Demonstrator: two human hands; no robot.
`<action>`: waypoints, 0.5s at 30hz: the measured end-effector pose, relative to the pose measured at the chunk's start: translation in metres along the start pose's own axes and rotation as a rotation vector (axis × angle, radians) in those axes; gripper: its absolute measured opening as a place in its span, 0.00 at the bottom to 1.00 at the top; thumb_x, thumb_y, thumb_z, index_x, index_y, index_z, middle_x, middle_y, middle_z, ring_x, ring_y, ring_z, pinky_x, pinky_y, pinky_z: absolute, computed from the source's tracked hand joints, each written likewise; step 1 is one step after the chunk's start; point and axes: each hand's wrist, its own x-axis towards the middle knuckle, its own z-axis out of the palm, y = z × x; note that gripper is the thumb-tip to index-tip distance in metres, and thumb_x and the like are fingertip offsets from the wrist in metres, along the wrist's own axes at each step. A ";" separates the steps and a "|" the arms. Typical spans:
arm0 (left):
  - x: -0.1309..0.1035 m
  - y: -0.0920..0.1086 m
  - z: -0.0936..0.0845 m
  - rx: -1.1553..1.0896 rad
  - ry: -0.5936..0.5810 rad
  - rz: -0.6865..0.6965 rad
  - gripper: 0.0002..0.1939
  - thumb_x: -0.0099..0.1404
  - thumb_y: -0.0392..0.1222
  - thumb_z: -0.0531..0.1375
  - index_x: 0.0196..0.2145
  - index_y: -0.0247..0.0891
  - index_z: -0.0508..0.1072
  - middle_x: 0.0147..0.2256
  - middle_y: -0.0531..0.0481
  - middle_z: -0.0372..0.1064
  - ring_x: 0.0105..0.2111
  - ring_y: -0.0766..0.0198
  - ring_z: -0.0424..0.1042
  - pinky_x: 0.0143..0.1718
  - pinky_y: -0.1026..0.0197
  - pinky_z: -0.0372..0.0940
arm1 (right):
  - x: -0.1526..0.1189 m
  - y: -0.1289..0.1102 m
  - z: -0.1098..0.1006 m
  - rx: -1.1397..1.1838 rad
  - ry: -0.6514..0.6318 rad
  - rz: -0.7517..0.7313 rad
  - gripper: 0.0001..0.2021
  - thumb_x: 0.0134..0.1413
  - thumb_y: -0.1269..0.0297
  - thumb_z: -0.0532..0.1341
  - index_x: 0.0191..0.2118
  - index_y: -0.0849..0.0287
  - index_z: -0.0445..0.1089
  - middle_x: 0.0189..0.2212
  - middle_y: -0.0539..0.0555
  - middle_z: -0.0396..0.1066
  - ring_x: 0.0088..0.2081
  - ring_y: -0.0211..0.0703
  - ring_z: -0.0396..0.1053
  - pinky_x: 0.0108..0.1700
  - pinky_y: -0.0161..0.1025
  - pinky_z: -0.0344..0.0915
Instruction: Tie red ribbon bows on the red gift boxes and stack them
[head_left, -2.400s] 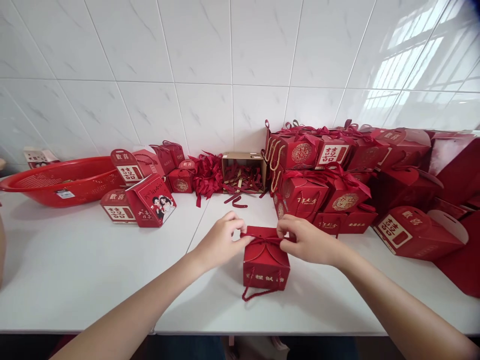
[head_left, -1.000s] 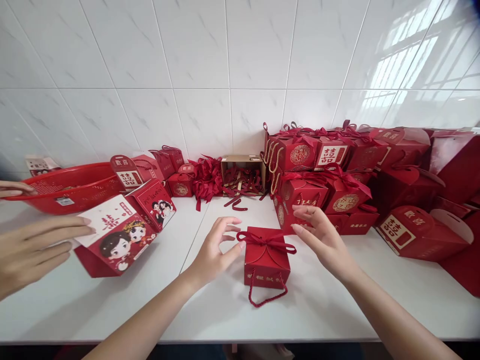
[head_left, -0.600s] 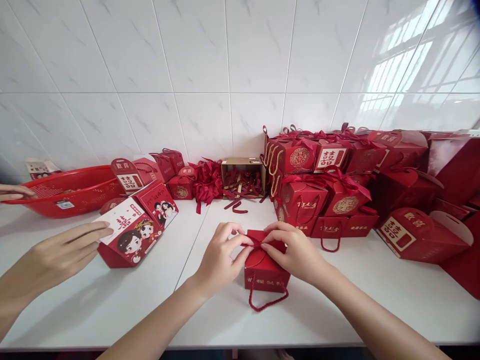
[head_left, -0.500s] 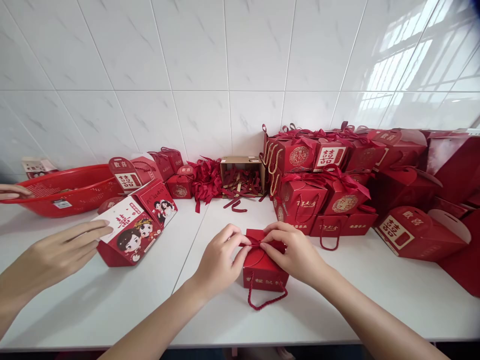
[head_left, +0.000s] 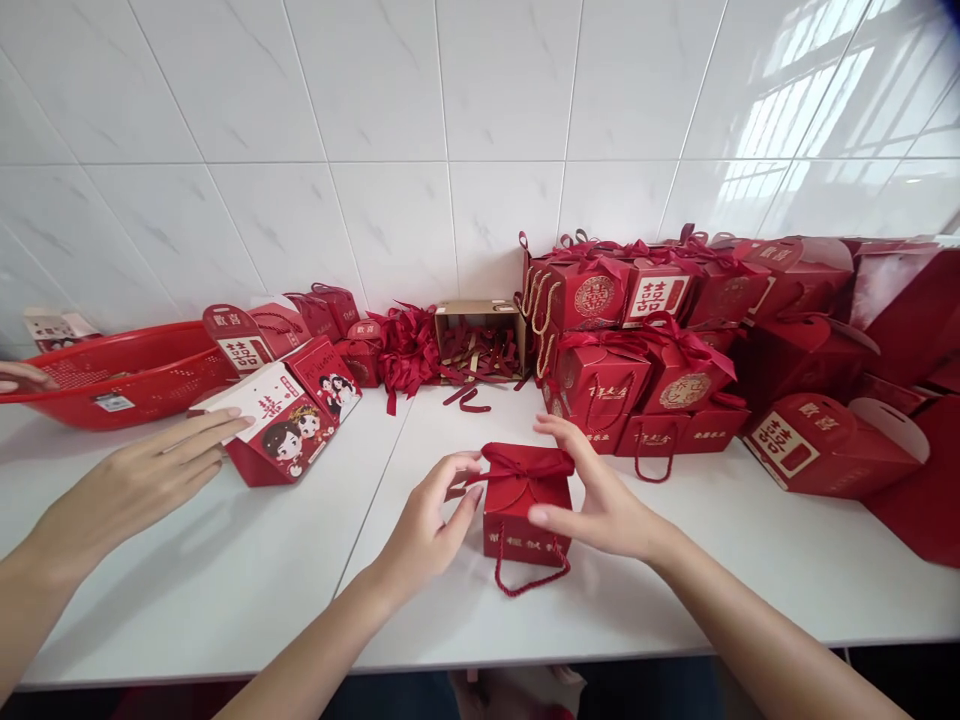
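A small red gift box (head_left: 527, 520) stands upright on the white table in front of me. A dark red ribbon (head_left: 523, 468) lies tied across its lid, and a twisted cord handle (head_left: 531, 585) hangs down the near side. At the box's left side is my left hand (head_left: 439, 508), its thumb and fingers apart, close to the ribbon's left end. My right hand (head_left: 600, 495) is spread at the right side, with the thumb by the front corner and fingers by the far corner. Neither hand grips anything; whether the fingertips brush the box I cannot tell.
A co-worker's hand (head_left: 161, 470) touches a printed red-and-white box (head_left: 277, 430) on the left, beside a red plastic basket (head_left: 142, 400). At the back lie ribbons (head_left: 409, 350) and a carton (head_left: 480, 310) of strips. Stacked gift boxes (head_left: 607, 390) stand on the right.
Both my hands have let go of the ribbon and spread apart to the box's sides. The co-worker's printed box has shifted slightly. The view has tilted a little.
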 end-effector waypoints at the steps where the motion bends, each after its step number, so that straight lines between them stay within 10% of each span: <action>1: -0.005 0.000 0.001 -0.005 0.011 -0.032 0.12 0.68 0.41 0.51 0.50 0.44 0.62 0.57 0.44 0.59 0.55 0.58 0.64 0.53 0.53 0.65 | -0.004 0.005 -0.001 0.053 -0.051 0.019 0.50 0.39 0.54 0.71 0.65 0.52 0.43 0.66 0.62 0.41 0.66 0.56 0.43 0.64 0.56 0.49; 4: -0.021 -0.002 0.006 0.023 -0.044 -0.090 0.20 0.70 0.42 0.48 0.59 0.47 0.54 0.62 0.44 0.53 0.59 0.58 0.60 0.55 0.53 0.64 | -0.019 0.015 0.002 0.177 -0.166 0.142 0.61 0.36 0.56 0.72 0.67 0.49 0.27 0.67 0.63 0.37 0.67 0.56 0.41 0.63 0.57 0.47; 8: -0.042 -0.011 0.017 0.280 -0.268 -0.040 0.25 0.68 0.45 0.51 0.62 0.47 0.56 0.63 0.44 0.53 0.62 0.50 0.54 0.58 0.45 0.60 | -0.050 0.015 -0.006 0.180 0.014 0.129 0.51 0.43 0.64 0.68 0.66 0.47 0.34 0.64 0.61 0.47 0.62 0.54 0.54 0.61 0.55 0.53; 15: -0.049 -0.040 0.028 0.519 -0.189 0.117 0.23 0.64 0.46 0.55 0.57 0.50 0.66 0.61 0.51 0.57 0.59 0.49 0.61 0.53 0.50 0.66 | -0.096 0.015 -0.108 -0.130 1.053 0.163 0.37 0.47 0.53 0.65 0.60 0.46 0.48 0.58 0.59 0.55 0.59 0.64 0.58 0.56 0.60 0.61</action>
